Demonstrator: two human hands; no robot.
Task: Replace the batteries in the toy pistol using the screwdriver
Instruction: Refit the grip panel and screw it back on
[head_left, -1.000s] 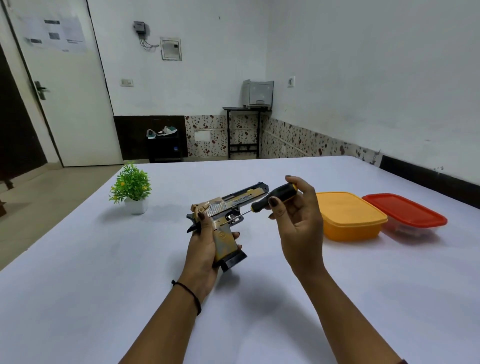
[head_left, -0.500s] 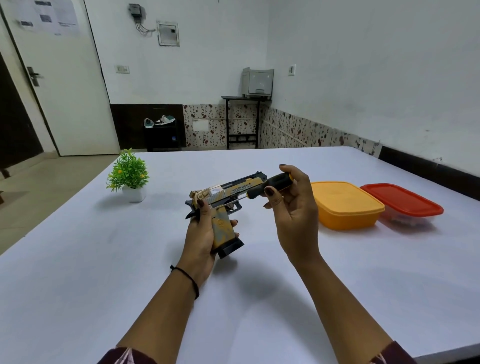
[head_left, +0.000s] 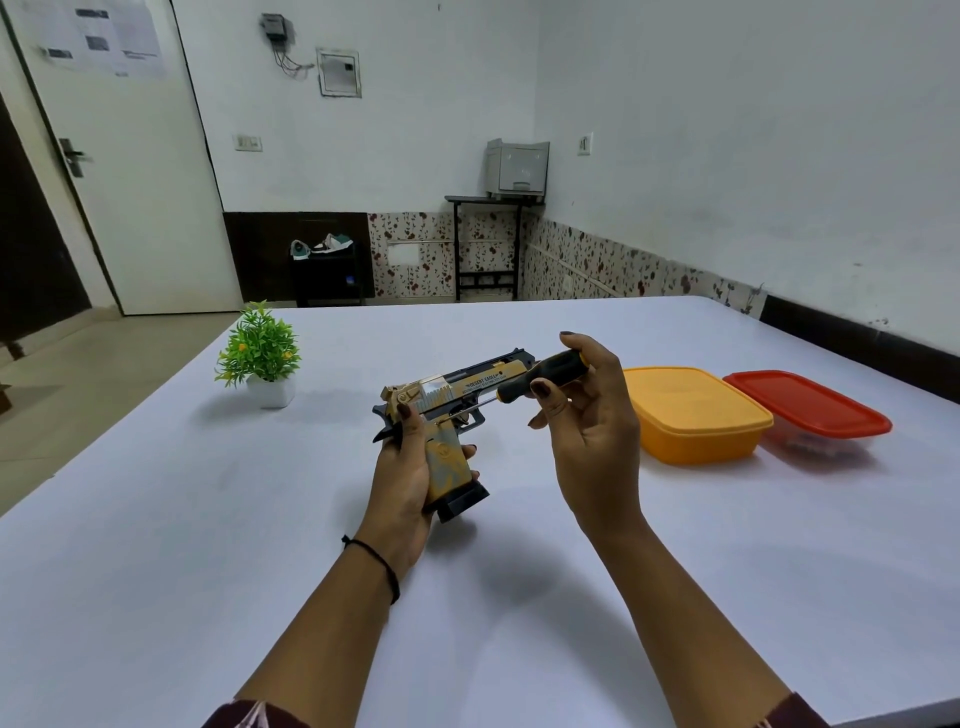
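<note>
The left hand gripped the toy pistol by its handle above the table. The right hand pinched the screwdriver, its tip at the pistol's side by the trigger. Both stayed as a moment before. Right of the pistol sat a yellow box and a red-lidded box; left of it, a small plant.

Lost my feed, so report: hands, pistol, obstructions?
Left hand grips toy pistol by handle. Right hand holds screwdriver, tip at pistol's side. Nothing in the way.

white table, potted plant, orange container, red-lidded container
</note>
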